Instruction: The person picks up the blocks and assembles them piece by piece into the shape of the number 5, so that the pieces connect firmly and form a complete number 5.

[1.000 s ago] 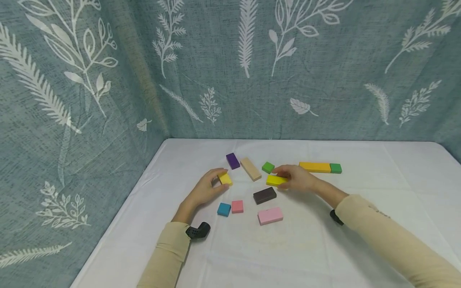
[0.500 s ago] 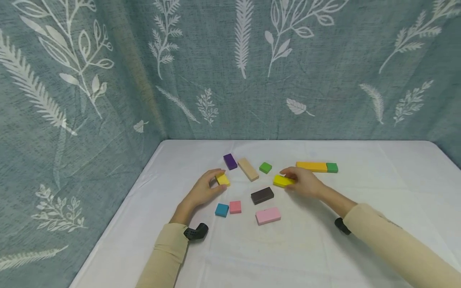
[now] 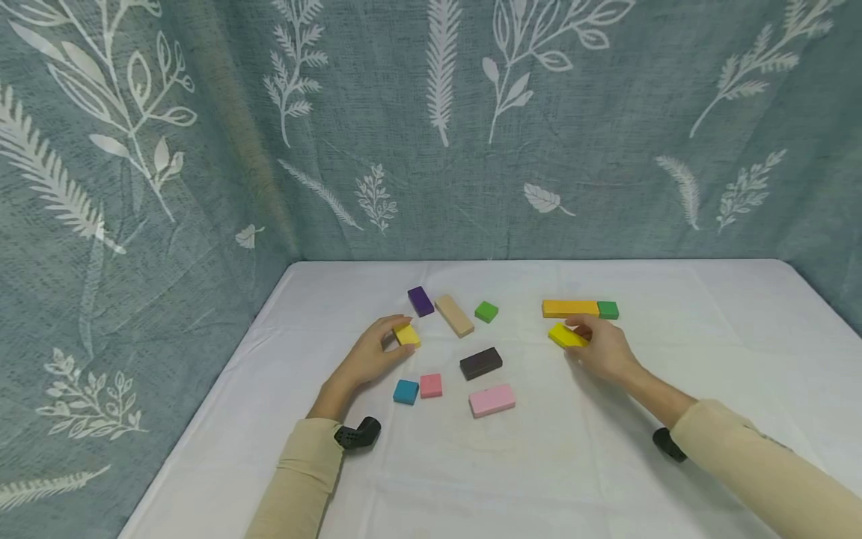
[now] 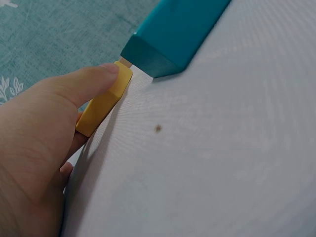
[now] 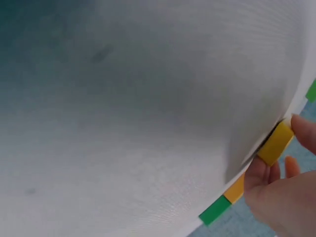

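My left hand pinches a small yellow block on the table between thumb and fingers; the left wrist view also shows this yellow block under the thumb. To the right, my right hand holds a bright yellow block by its right end. In the right wrist view, thumb and fingertips clasp that yellow block. Just behind it lies an orange block, end to end with a green block.
Between the hands lie a purple block, a beige block, a light green block and a black block. Nearer are blue, coral and pink blocks. A curtain hangs behind the white-covered table.
My right hand has carried the bright yellow block rightward, away from the light green block and in front of the orange one. The left hand keeps its hold; the head view has shifted slightly.
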A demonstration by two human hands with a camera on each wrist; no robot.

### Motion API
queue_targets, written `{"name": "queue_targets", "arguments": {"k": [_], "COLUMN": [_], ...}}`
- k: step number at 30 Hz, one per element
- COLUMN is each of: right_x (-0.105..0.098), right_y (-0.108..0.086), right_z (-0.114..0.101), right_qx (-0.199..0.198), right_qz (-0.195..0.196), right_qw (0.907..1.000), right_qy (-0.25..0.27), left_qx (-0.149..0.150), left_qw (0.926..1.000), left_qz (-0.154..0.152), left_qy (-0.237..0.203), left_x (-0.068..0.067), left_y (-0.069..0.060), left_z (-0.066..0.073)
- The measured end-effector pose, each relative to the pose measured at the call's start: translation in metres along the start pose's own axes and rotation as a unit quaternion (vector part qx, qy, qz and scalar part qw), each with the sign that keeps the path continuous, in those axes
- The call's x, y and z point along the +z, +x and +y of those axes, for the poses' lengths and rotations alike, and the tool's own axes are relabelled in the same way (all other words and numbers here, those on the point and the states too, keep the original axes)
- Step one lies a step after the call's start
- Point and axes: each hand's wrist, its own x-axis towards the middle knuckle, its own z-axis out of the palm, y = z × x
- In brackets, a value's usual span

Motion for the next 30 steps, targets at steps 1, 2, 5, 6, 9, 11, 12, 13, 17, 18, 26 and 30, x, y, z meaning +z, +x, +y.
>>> {"name": "queue_targets", "arguments": {"k": [1, 2, 5, 6, 9, 11, 12, 13, 17, 18, 26, 30], "right_x": [0.0, 0.001, 0.0, 0.0, -0.004, -0.007, -0.009, -0.011, -0.016, -0.017, -0.013, -0.008], "right_y": [0.0, -0.001, -0.002, -0.002, -0.005, -0.006, -0.006, -0.007, -0.008, -0.009, -0.01, -0.01], "right_z": [0.0, 0.001, 0.001, 0.001, 0.0, 0.001, 0.001, 0.002, 0.005, 0.006, 0.006, 0.004], "right_qx": [0.01, 0.019, 0.047, 0.058, 0.078, 0.086, 0.088, 0.088, 0.109, 0.116, 0.131, 0.13], "right_qz": [-0.001, -0.003, -0.013, -0.018, -0.033, -0.044, -0.05, -0.056, -0.085, -0.089, -0.09, -0.071], "right_qw": [1.0, 0.9998, 0.9987, 0.9979, 0.9954, 0.993, 0.9915, 0.9898, 0.9707, 0.9641, 0.955, 0.963], "right_qy": [0.002, 0.005, 0.015, 0.021, 0.045, 0.068, 0.082, 0.097, 0.197, 0.222, 0.251, 0.225], "left_qx": [0.002, 0.0, -0.003, -0.006, -0.009, -0.009, -0.009, -0.007, -0.004, -0.004, -0.013, -0.013], "left_qw": [1.0, 1.0, 1.0, 1.0, 0.9999, 1.0, 1.0, 1.0, 1.0, 1.0, 0.9999, 0.9999], "left_qz": [0.0, 0.001, 0.0, -0.001, -0.003, -0.001, -0.001, 0.0, 0.002, 0.001, -0.001, 0.0], "left_qy": [-0.002, -0.003, -0.008, -0.008, -0.005, 0.0, 0.002, 0.003, 0.004, 0.004, 0.009, 0.009], "left_x": [0.0, 0.001, 0.003, 0.003, 0.004, 0.003, 0.003, 0.002, 0.0, 0.0, 0.0, 0.001], "left_y": [0.0, -0.001, -0.002, -0.002, -0.002, -0.001, -0.001, 0.0, 0.0, 0.0, 0.0, 0.0], "left_z": [-0.001, -0.001, -0.001, -0.001, 0.0, 0.0, 0.0, 0.0, 0.0, 0.001, 0.002, 0.001]}}
